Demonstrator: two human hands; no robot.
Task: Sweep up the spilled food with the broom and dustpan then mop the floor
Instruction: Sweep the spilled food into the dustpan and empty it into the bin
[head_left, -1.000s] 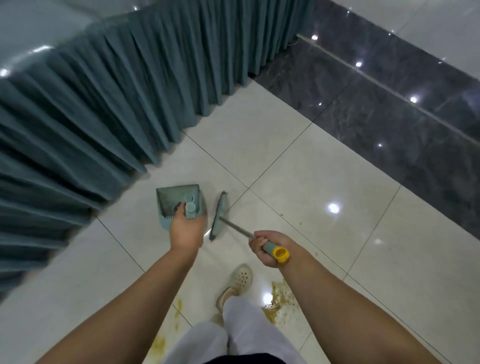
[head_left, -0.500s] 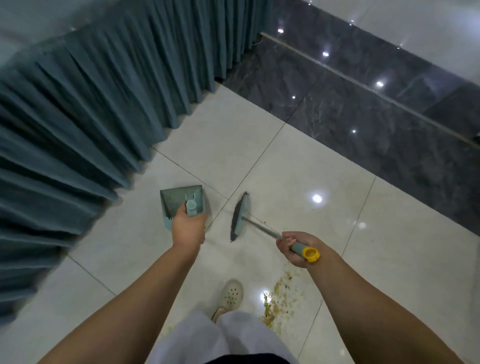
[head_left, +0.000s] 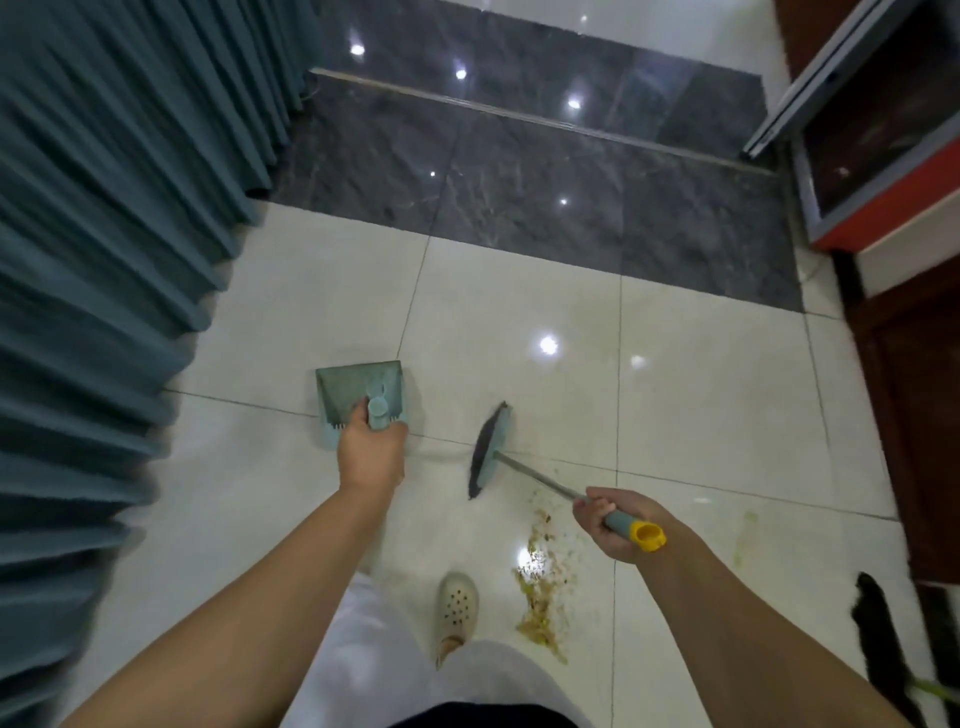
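Your left hand (head_left: 371, 457) grips the handle of the teal dustpan (head_left: 358, 395), its pan facing away from you over the pale floor (head_left: 701, 415). Your right hand (head_left: 610, 522) clasps the broom (head_left: 491, 449) near its yellow end cap; its dark bristles point left. The spilled food (head_left: 543, 587), yellowish-brown crumbs and smears, lies just right of your shoe (head_left: 457, 605).

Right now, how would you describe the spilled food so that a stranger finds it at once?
Look at the cream floor tiles in front of the dark marble strip. Just right of the person's beige clog, below the right hand holding the broom, lies the spilled food. It is the only brownish-yellow crumbly patch there.
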